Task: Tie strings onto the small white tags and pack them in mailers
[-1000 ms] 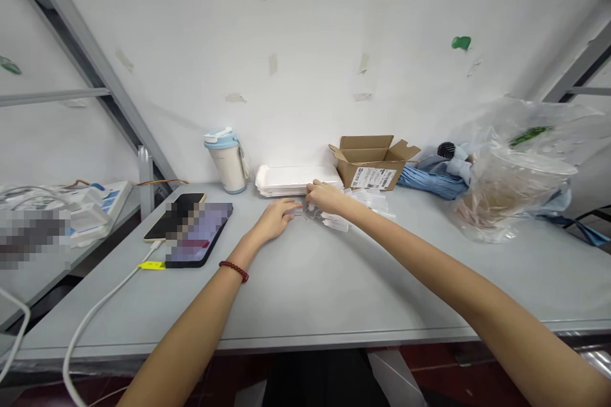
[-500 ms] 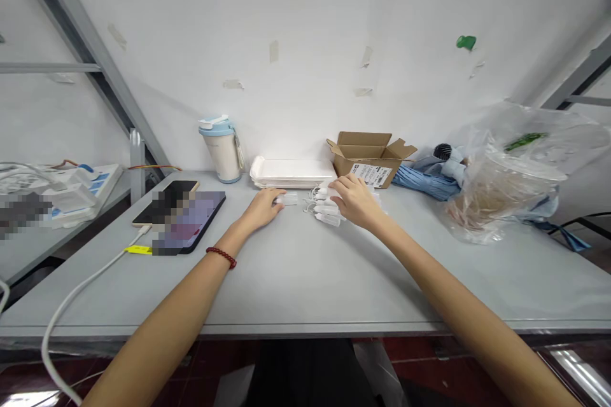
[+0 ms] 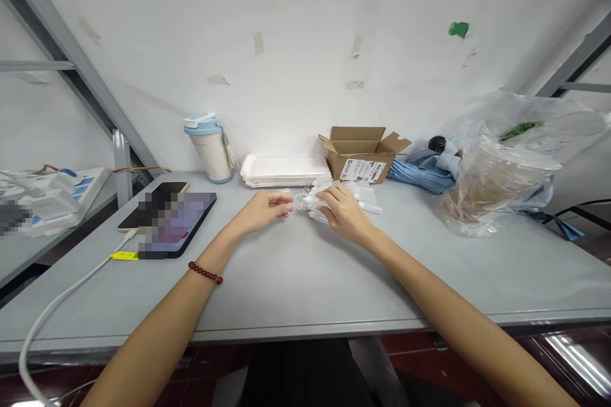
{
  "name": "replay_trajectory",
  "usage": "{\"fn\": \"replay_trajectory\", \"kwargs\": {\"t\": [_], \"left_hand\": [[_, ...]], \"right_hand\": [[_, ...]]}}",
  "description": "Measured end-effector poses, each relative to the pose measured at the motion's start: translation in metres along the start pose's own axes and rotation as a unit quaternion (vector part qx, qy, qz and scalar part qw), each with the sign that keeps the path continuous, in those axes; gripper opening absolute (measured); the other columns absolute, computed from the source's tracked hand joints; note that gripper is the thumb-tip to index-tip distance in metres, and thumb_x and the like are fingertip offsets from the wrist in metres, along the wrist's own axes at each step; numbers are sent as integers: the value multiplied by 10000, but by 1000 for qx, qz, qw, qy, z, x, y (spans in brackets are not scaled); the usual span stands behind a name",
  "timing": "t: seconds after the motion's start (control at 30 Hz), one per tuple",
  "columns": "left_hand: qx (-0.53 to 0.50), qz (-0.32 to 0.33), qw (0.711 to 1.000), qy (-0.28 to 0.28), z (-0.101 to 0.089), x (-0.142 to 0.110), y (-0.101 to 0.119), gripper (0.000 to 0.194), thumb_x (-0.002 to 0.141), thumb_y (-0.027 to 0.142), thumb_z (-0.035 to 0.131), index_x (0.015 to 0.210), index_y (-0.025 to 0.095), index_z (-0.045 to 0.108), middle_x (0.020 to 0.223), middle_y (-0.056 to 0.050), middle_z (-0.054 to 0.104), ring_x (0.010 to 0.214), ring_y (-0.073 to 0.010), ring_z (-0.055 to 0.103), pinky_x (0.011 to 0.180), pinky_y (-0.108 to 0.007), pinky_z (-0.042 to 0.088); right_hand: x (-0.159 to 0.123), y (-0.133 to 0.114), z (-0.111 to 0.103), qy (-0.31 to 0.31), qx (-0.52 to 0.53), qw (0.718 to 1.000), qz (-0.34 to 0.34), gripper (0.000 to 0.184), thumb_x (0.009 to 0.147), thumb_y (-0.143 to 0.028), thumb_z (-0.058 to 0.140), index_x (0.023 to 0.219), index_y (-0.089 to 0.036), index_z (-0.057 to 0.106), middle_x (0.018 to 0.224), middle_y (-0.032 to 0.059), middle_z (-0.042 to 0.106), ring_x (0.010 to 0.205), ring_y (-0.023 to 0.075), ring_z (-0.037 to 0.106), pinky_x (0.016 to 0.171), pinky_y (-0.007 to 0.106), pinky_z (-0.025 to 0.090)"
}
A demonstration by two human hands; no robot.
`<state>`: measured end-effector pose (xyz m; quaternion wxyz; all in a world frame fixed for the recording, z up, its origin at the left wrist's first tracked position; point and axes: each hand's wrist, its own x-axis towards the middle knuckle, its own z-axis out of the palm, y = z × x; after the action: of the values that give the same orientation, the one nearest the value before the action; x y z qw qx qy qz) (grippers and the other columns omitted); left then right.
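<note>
Several small clear plastic bottles with white caps and thin loops [image 3: 366, 196] lie in a loose pile on the grey table. My right hand [image 3: 344, 211] rests over the pile, its fingers closed around one small bottle [image 3: 310, 202] whose loop end points left. My left hand [image 3: 267, 211], with a dark red bead bracelet on the wrist, is just left of that loop end. Its fingers are half curled with a gap to the thumb, and I see nothing held in them. Behind its fingertips a bit of another clear bottle [image 3: 285, 191] shows; the rest is hidden.
Behind the hands lie a stack of white trays [image 3: 286, 172] and an open cardboard box [image 3: 363, 167]. A cup [image 3: 210, 149], a phone [image 3: 157, 200] and a tablet [image 3: 184, 226] are at left. Blue cloth [image 3: 422, 175] and a bagged container [image 3: 496, 184] stand at right.
My left hand has come off the single bottle beside it and turned toward the pile. The right hand's fingers have shifted left and lower onto a bottle. The view has moved slightly.
</note>
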<state>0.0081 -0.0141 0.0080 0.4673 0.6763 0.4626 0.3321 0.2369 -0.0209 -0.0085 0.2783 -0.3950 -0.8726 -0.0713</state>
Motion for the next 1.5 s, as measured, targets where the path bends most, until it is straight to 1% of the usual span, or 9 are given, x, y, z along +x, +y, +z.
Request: {"fn": "replay_trajectory", "kwargs": {"t": [0.1, 0.17, 0.33, 0.53, 0.77, 0.93, 1.07, 1.2, 1.5], "left_hand": [[10, -3, 999, -33, 2, -3, 3, 284, 684, 384, 676, 802, 126, 669, 714, -44, 664, 620, -149, 600, 677, -328, 507], [11, -3, 999, -44, 0, -4, 5, 261, 697, 388, 669, 748, 133, 659, 683, -39, 649, 609, -147, 592, 656, -320, 506], [-5, -32, 999, -14, -2, -3, 6, 372, 689, 372, 695, 965, 127, 646, 763, -47, 667, 649, -155, 620, 673, -325, 514], [-41, -13, 999, -29, 5, -3, 6, 337, 733, 434, 658, 863, 123, 665, 774, -50, 649, 633, -138, 604, 642, -303, 493], [-133, -42, 989, -53, 9, -5, 6, 353, 744, 453, 679, 904, 138, 686, 800, -53, 655, 666, -133, 590, 673, -307, 481], [-171, -43, 983, -58, 12, -6, 7, 304, 745, 429, 692, 815, 134, 664, 812, -42, 635, 663, -119, 568, 652, -280, 468], [-176, -50, 982, -47, 14, -6, 8, 335, 740, 428, 698, 894, 132, 667, 812, -44, 633, 666, -124, 568, 639, -278, 465], [-179, -39, 981, -62, 14, -5, 4, 349, 766, 434, 676, 955, 140, 668, 833, -46, 640, 664, -121, 578, 646, -285, 462], [-184, -34, 980, -69, 14, -5, 3, 323, 790, 421, 657, 957, 144, 663, 829, -38, 633, 669, -115, 579, 648, -277, 455]], "right_hand": [[0, 0, 0, 15, 7, 1000, 5, 222, 909, -206, 434, 1079, -159, 568, 1006, 125, 597, 931, 248, 471, 790, 376, 410], [0, 1, 0, 26, 5, 1000, 9, 223, 908, -199, 428, 1080, -159, 565, 995, 125, 590, 925, 248, 469, 785, 374, 416], [-1, 4, -1, 39, -9, 999, 10, 222, 906, -184, 427, 1084, -164, 558, 1000, 127, 582, 925, 252, 470, 779, 378, 422], [-1, -3, -2, 51, -18, 998, -21, 205, 914, -175, 418, 1056, -152, 565, 982, 124, 590, 901, 240, 484, 771, 355, 419], [0, -7, -5, 46, -26, 999, -4, 212, 920, -169, 404, 1065, -157, 559, 1016, 123, 610, 939, 237, 503, 779, 347, 380], [-1, -8, -5, 42, -33, 999, -9, 213, 922, -161, 405, 1062, -156, 565, 1018, 110, 623, 936, 223, 519, 762, 333, 355], [-2, -7, -4, 46, -34, 998, -15, 213, 923, -164, 408, 1067, -149, 564, 1028, 110, 632, 949, 222, 536, 767, 336, 353], [-2, -5, -5, 72, -27, 997, -18, 192, 911, -152, 436, 1059, -140, 558, 1027, 106, 639, 959, 225, 551, 759, 332, 356], [-2, -4, -6, 71, -21, 997, -27, 185, 899, -139, 460, 1059, -154, 553, 1018, 99, 640, 952, 224, 555, 752, 328, 363]]}}
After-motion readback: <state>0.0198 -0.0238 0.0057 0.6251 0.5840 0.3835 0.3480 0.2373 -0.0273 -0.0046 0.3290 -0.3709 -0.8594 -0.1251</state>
